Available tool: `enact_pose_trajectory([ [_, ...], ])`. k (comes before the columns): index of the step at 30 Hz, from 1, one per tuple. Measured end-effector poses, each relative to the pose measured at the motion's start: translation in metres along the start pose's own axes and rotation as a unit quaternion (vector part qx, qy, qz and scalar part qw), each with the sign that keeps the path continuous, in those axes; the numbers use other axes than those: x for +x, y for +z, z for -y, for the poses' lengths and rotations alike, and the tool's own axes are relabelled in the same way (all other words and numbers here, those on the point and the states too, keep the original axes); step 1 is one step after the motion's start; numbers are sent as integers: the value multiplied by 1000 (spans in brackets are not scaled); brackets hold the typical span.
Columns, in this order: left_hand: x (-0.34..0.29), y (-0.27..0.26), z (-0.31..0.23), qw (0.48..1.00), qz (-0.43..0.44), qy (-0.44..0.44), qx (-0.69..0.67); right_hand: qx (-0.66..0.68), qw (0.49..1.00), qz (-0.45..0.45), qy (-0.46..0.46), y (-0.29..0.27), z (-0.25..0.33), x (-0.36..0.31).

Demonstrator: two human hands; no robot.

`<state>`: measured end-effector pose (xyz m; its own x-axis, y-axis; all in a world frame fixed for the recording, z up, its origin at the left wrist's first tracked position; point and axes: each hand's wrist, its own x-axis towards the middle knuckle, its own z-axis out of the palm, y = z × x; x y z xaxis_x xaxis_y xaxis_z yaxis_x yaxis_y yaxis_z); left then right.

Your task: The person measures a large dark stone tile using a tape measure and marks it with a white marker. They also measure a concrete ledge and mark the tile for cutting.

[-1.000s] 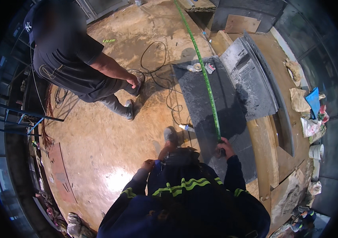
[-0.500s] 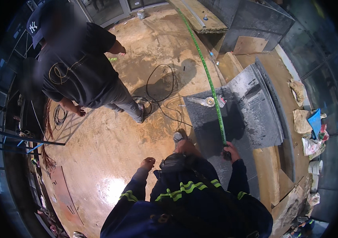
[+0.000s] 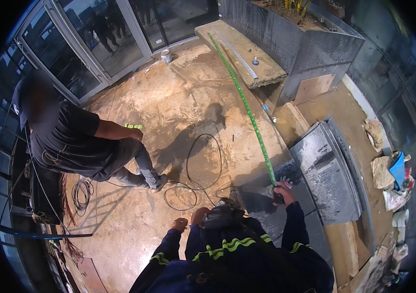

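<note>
My right hand [image 3: 284,191] is closed around the dark case of a tape measure [image 3: 278,198]. From it a long green measuring blade [image 3: 248,108] runs away from me, its far part lying along a stone bench [image 3: 262,68] at the back. Below that hand are dark stone slabs [image 3: 301,212]; small items on them are partly hidden behind my fingers. My left hand [image 3: 180,224] hangs beside my waist, fingers curled, with nothing visible in it.
A person in dark clothing [image 3: 81,141] stands at left. Black cable [image 3: 220,158] loops across the floor ahead, and a can [image 3: 166,56] stands near glass doors [image 3: 105,39]. Leaning slabs [image 3: 332,171], a planter [image 3: 310,58] and sacks [image 3: 396,195] line the right side.
My view has moved forward, bringing the slabs nearer and the blade's far end into sight. The other person has turned and appears lower left. My right hand keeps its grip on the tape measure.
</note>
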<state>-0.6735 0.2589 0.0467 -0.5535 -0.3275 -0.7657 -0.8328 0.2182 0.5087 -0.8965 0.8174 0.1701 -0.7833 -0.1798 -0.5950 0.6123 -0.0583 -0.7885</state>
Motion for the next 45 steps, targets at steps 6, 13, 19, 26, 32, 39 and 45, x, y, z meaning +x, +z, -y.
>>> enact_pose_trajectory([
  [6, 90, -22, -126, 997, 39, 54, 33, -66, 997, -43, 1, 35, 136, 102],
  [13, 239, -28, -228, 900, 179, 263, 299, -97, 994, -31, -23, 63, 200, 221],
  [19, 370, -49, -402, 918, 208, 140, 308, -45, 998, -8, 33, 115, 238, 345],
  [26, 398, -36, -597, 935, 344, -54, -75, -30, 994, 29, 104, 139, 253, 484],
  [32, 414, 26, -636, 886, 440, 146, 28, -89, 993, -4, 77, 127, 246, 562],
  [39, 443, 82, -649, 810, 523, 245, 101, -170, 979, -38, 107, 77, 234, 594],
  [45, 393, 78, -735, 837, 511, 89, 174, -231, 971, -25, 50, 14, 207, 622],
])
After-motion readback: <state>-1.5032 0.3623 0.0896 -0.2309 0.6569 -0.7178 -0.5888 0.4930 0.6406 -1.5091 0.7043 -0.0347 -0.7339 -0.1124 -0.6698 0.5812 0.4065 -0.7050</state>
